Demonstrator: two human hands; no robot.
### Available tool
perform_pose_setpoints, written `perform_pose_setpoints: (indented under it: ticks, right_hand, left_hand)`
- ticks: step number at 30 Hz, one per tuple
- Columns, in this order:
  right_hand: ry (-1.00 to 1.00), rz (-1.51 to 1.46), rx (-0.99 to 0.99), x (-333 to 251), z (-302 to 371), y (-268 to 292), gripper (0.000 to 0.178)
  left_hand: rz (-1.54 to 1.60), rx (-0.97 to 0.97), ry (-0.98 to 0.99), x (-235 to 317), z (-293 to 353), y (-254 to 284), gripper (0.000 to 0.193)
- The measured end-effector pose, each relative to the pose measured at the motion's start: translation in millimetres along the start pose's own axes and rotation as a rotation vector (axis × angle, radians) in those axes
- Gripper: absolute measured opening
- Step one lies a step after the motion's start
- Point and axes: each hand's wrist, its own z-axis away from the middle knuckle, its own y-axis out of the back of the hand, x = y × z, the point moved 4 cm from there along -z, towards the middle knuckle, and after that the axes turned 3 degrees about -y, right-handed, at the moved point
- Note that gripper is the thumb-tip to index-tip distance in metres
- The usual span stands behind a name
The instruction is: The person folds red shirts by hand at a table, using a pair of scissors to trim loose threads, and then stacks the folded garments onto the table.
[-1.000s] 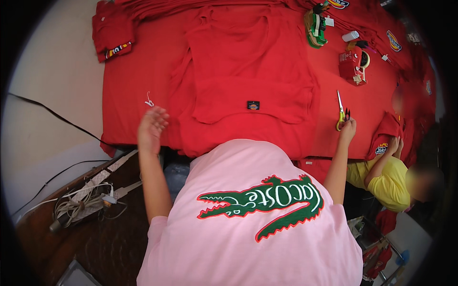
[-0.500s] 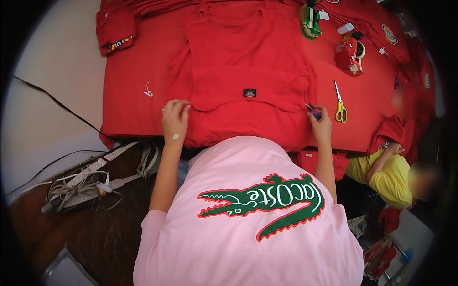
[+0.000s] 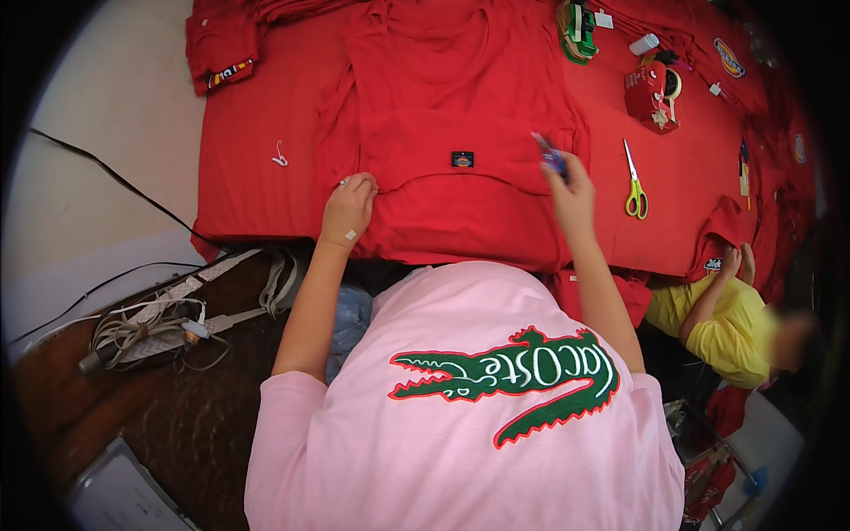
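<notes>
A red shirt [image 3: 416,97] lies spread out in front of me, its lower band folded up across it. Near the middle of that band sits a small dark label [image 3: 462,159]. My left hand [image 3: 348,210] is closed at the left end of the hem, fingertips on the cloth. My right hand [image 3: 571,195] grips small blue thread snips [image 3: 552,157], the pale tip pointing up and left over the right part of the band. To the right of that hand lie scissors [image 3: 636,196] with yellow-green handles.
The red-covered table [image 3: 257,177] carries a white plastic hook [image 3: 281,157], a folded red garment [image 3: 221,53], a green tape dispenser [image 3: 577,35], a white bottle [image 3: 644,44] and a red box [image 3: 651,96]. At right, a person in yellow [image 3: 722,310] handles red cloth. Cables [image 3: 133,327] lie lower left.
My right hand has moved up and left with the snips, from beside the hem's right end to over the band. My left hand has shifted slightly right along the hem.
</notes>
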Motion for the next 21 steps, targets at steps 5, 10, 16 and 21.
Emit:
perform_pose_setpoints:
  ticks: [5,10,16,21]
  right_hand:
    - [0.111,0.195,-0.441,-41.8,-0.8,-123.4,0.033]
    - [0.139,0.253,-0.8,-23.6,6.8,-200.7,0.032]
    - [-0.208,-0.131,-0.449,-4.0,-12.0,-147.3,0.017]
    - [-0.193,-0.426,0.148,65.6,-48.7,8.4,0.009]
  left_hand:
    - [0.07,0.039,0.099,4.4,6.1,1.0,0.013]
    - [0.587,0.069,0.389,-13.2,24.2,-1.5,0.008]
    - [2.226,0.721,0.28,-64.5,69.1,80.5,0.068]
    - [1.529,0.614,0.737,-102.2,93.8,92.1,0.05]
